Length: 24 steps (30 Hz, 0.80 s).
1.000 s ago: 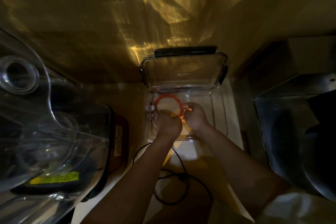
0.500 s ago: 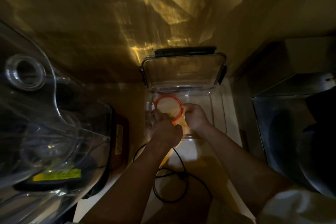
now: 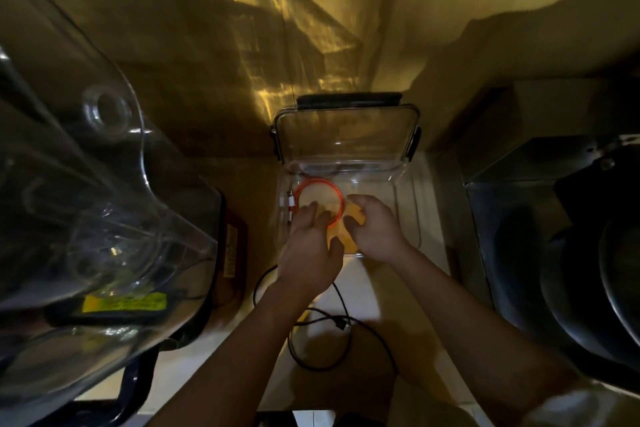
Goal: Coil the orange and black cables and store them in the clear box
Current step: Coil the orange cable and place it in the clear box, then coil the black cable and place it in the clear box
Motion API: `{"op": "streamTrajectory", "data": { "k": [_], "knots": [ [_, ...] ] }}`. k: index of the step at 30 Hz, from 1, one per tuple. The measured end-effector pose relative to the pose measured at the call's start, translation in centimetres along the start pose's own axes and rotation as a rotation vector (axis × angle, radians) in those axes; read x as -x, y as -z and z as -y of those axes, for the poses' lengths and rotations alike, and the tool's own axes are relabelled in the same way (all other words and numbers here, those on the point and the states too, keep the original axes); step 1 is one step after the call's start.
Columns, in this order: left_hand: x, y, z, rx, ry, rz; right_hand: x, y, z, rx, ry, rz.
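The clear box (image 3: 405, 215) stands on the counter with its lid (image 3: 346, 135) propped up at the back. Inside it, at the left, the orange cable (image 3: 318, 182) lies coiled in a ring, its white plugs against the left wall. My left hand (image 3: 308, 253) hovers over the near part of the ring with fingers spread, holding nothing. My right hand (image 3: 374, 229) is just right of the ring, fingers loosely curled and apart. The black cable (image 3: 311, 357) lies loose on the counter in front of the box, partly under my forearms.
A large clear plastic appliance cover (image 3: 86, 218) on a dark base with a yellow label (image 3: 124, 302) fills the left side. Dark metal cookware (image 3: 588, 270) sits at the right. A wall rises right behind the box.
Both hands have let go of the orange coil, which now rests in the box. My fingers have spread and drawn back a little toward me.
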State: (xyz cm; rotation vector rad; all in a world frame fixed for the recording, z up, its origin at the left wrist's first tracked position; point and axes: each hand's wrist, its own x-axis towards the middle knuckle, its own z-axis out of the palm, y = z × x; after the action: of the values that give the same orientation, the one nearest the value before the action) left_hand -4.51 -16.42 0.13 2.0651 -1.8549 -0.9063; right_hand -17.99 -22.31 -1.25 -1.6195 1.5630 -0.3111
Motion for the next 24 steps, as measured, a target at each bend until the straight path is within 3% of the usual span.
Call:
{"op": "streamTrajectory", "data": {
  "k": [7,13,24],
  "knots": [
    [6.2,0.3,1.5,0.147,-0.091,-0.159,5.4,0.9,0.5,0.009,0.135,-0.087],
    [11.7,-1.5,4.1,0.143,-0.018,-0.102,11.6,-0.8,-1.0,0.140,0.300,-0.111],
    [16.0,-4.8,6.7,0.036,0.159,0.026,15.6,-5.4,-6.6,0.407,0.300,0.140]
  ]
}}
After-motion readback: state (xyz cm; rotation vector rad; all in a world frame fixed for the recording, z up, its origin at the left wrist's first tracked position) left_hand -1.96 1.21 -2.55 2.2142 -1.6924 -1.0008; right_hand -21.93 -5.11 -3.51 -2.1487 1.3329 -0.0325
